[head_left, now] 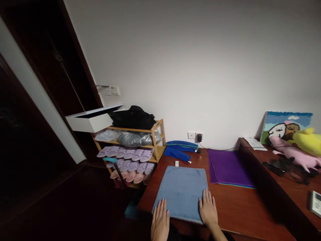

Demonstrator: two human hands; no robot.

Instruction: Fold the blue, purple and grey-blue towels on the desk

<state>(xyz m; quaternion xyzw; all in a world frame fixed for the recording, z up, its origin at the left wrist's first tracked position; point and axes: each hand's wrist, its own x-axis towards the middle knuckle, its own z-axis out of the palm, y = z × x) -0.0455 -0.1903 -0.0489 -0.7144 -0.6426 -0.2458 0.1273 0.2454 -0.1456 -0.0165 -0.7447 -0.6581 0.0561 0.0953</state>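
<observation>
A light blue-grey cloth (pixel 184 190) lies spread flat on the reddish-brown wooden table (pixel 233 207). My left hand (pixel 160 221) rests palm down at its near left corner, fingers stretched out. On the near right edge lies my right hand (pixel 208 207), also flat, with the fingers extended and partly over the cloth. Neither hand grips anything. Behind the cloth are folded blue cloths (pixel 179 152) and a small white tag (pixel 177 163). A stack of purple cloths (pixel 229 169) lies to the right.
A slipper rack (pixel 158 147) stands left of the table, with a black bag (pixel 132 117) and a white box (pixel 90 122) on top. A charger (pixel 199 137) is plugged into the wall. Plush toys (pixel 292 154) and cables (pixel 288 167) sit on the raised surface at right.
</observation>
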